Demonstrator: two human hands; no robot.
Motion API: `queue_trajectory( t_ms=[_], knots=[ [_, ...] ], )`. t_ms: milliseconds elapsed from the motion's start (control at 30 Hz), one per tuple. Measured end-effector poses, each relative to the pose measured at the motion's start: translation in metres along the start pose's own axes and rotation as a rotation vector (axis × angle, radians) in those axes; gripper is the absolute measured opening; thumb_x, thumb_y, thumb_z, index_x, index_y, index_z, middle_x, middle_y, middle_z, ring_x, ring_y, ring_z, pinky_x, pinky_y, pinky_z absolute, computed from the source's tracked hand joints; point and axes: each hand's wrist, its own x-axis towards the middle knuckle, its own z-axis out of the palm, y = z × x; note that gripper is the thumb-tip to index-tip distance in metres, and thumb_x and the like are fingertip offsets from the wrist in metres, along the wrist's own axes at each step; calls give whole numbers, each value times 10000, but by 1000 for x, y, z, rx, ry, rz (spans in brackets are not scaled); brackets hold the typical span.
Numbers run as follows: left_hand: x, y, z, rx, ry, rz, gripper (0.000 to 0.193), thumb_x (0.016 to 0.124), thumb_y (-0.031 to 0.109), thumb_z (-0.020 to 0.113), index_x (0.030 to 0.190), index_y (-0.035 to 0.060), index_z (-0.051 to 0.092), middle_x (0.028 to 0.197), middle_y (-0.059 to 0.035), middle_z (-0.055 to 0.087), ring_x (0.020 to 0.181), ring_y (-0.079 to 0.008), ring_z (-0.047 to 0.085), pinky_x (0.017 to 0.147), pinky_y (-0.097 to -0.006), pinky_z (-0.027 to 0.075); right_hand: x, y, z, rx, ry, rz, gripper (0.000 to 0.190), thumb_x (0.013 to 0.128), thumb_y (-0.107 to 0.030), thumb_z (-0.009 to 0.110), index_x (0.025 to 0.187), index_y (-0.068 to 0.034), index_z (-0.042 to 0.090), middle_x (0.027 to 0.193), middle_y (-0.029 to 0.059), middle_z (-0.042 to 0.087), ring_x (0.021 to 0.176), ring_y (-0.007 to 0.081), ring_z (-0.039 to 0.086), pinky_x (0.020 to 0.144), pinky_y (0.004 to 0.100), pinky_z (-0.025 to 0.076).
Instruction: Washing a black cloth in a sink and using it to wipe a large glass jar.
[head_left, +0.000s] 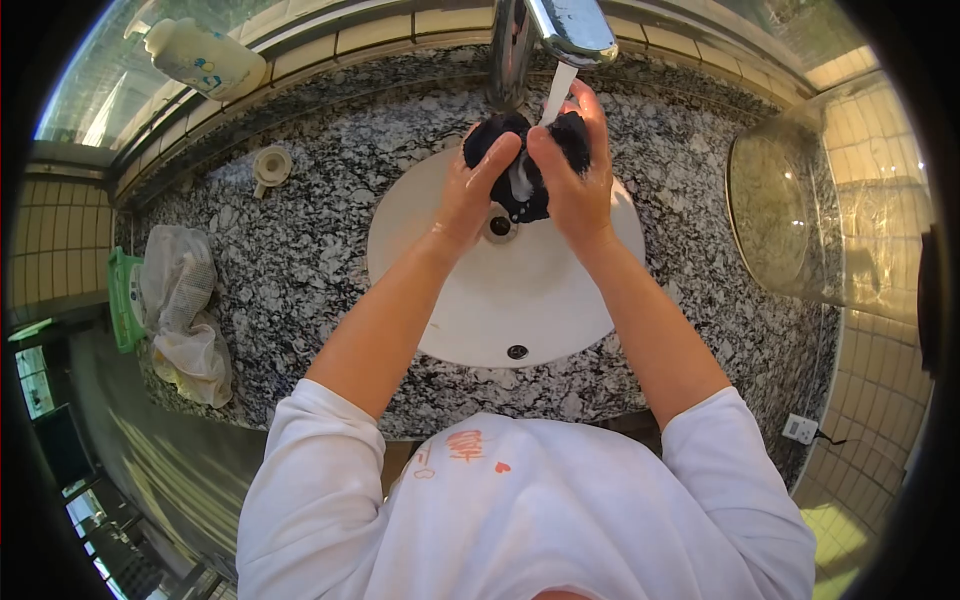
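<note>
Both hands hold a wet black cloth (525, 202) under the running faucet (574, 34), above the white oval sink (525, 300). My left hand (472, 184) grips its left side, thumb on top. The right side is in my right hand (577, 172), with the thumb on top and fingers around the far edge. A stream of water (559, 94) falls between the thumbs and runs down the middle of the cloth. Just below the cloth shows the dark drain (500, 225). What kind of cloth item it is, I cannot tell.
A pump bottle (206, 60) stands on the back left ledge. On the granite counter (300, 300) lie a cream plastic cap-like piece (271, 166), mesh bags (184, 300) and a green plastic item (124, 300). A clear curved panel (780, 202) stands at right, near a white plug (799, 428).
</note>
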Motion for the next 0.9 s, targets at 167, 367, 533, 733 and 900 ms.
queue_trajectory(
  t_ms=[167,367,533,733,900],
  knots=[
    [-6,1,30,805,-69,1017,318,593,80,755,871,79,599,1131,-82,625,1010,-213,586,864,-380,465,7,28,-28,858,-123,535,564,907,-481,467,1285,-63,441,1193,135,512,1098,267,525,936,380,435],
    [-28,-2,50,1201,-354,1237,261,462,122,719,677,116,571,770,-32,603,927,-277,601,884,-417,447,9,2,-24,946,-593,854,591,849,-552,489,1209,-85,470,1204,172,483,1102,440,487,825,610,444],
    [-33,-3,52,1448,-653,1212,186,502,135,667,666,119,581,652,-35,558,729,-217,585,755,-361,459,45,17,-23,800,-886,905,393,833,-353,563,1014,-6,597,1030,187,589,976,351,581,852,452,487],
    [-28,-15,40,1839,-901,1004,141,559,131,662,674,117,582,629,-13,560,719,-215,576,735,-352,441,58,-15,17,-574,-1280,490,262,665,-251,677,830,-49,652,787,70,645,738,161,585,701,325,474],
    [-8,-6,15,1882,-1189,797,235,530,117,698,732,103,578,717,-9,596,868,-233,567,874,-389,416,49,7,11,-638,-684,445,198,708,-197,709,815,-48,633,754,23,623,670,124,563,642,290,462]
  ],
)
